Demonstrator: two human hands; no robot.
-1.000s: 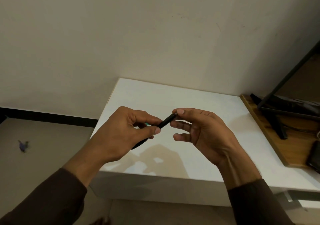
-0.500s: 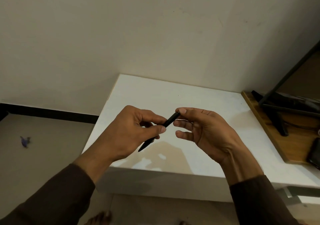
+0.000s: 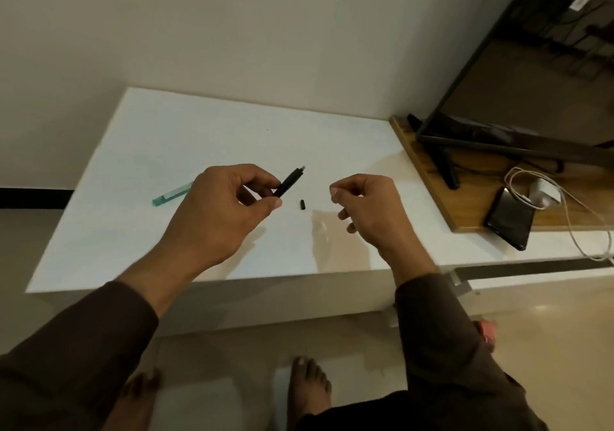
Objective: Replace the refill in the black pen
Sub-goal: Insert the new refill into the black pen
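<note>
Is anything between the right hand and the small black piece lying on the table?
Nothing visible. The small black piece lies alone on the white table, in the open gap between the right hand and the left hand, which holds the black pen.

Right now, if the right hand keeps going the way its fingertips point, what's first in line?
Probably the small black cap on the white table, left of the right hand. Beyond it, the black pen in the left hand. Depth is unclear.

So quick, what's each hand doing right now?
Left hand: closed on the black pen.
Right hand: fingers curled, thumb and forefinger pinched; cannot tell whether it holds anything.
</note>
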